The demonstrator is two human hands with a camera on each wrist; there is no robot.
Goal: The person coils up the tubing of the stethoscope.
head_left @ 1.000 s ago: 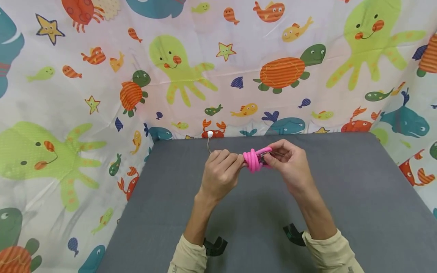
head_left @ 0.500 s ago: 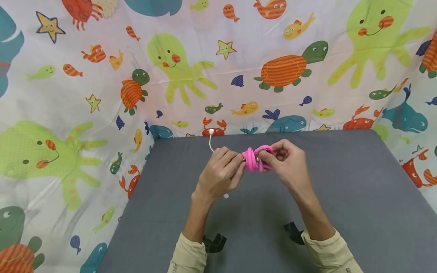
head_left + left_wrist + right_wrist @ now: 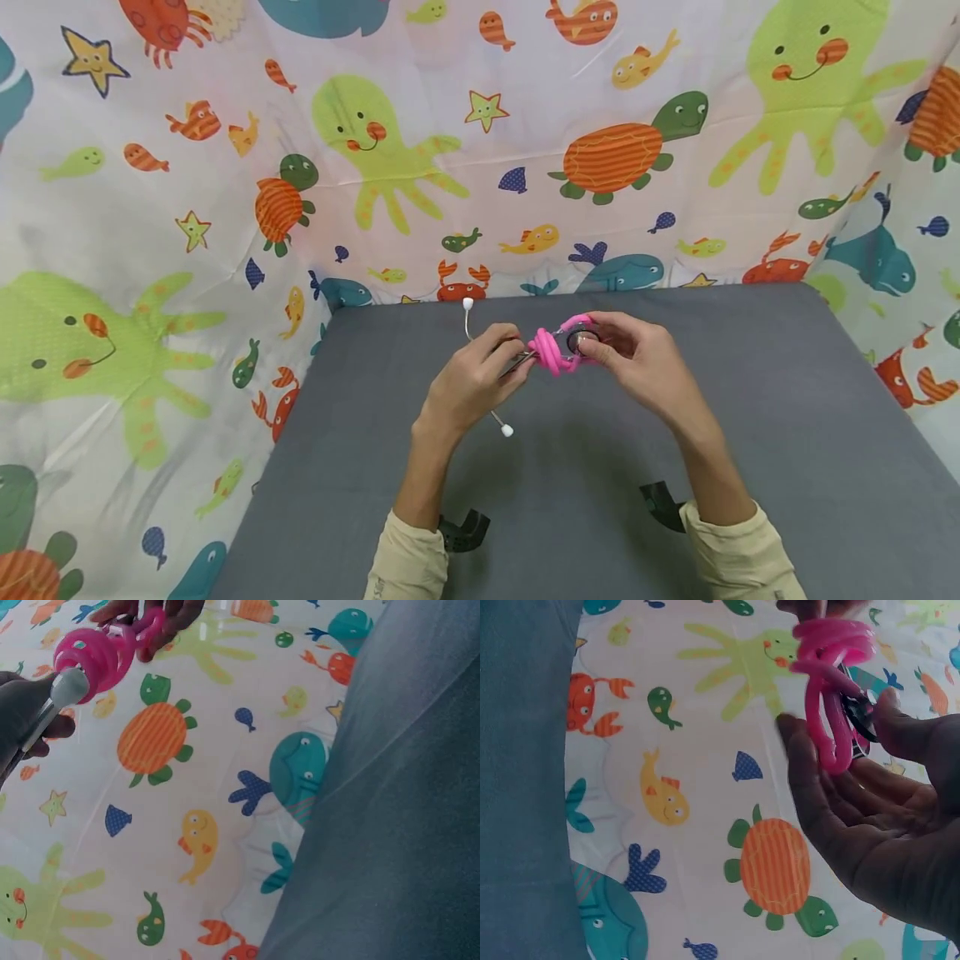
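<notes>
Pink cord [image 3: 549,351] coiled rnd metal tool [image 3: 518,362], wht-tipped wire [image 3: 468,305] nr it.

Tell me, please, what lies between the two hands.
In the head view, coiled pink tubing lies between the left hand and the right hand; the right hand holds a dark-rimmed round piece beside it.

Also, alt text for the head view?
A pink stethoscope with coiled tubing is held above a gray tabletop: the left hand grips its metal ear tubes, white ear tips sticking out; the right hand pinches the black-rimmed chestpiece. Behind hangs a white sheet printed with cartoon sea animals.
</notes>
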